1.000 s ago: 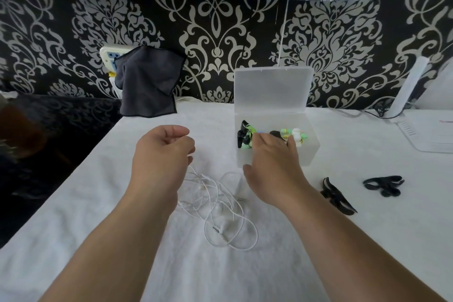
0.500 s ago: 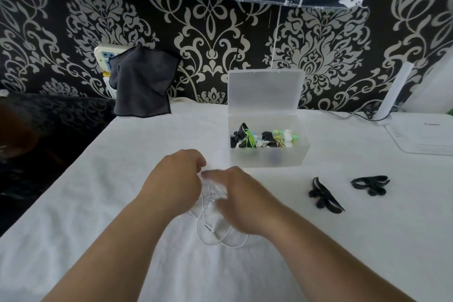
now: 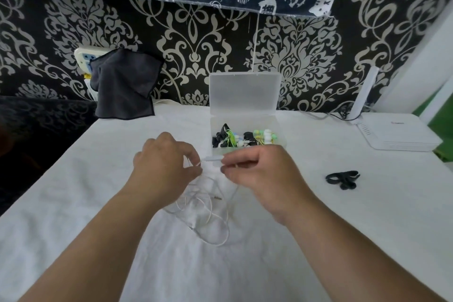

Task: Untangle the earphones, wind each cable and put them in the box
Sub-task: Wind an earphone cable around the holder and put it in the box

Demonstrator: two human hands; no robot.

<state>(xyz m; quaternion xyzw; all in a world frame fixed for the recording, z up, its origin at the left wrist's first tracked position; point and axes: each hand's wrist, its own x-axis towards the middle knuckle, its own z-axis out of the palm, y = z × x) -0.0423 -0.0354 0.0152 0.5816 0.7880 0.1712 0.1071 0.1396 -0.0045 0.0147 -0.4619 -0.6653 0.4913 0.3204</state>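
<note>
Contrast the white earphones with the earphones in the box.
The white earphones sprawl in loose loops on the table; the boxed earphones sit packed inside the box. The left hand and right hand pinch the white earphones; nothing touches the boxed earphones. White earphones are all white; boxed earphones are black and green. Both are wired.

White earphones [image 3: 208, 206]; black-and-cream damask wallpaper [image 3: 196, 46].

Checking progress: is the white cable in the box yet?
No, the white cable is pinched between the left hand and right hand, in front of the box.
</note>
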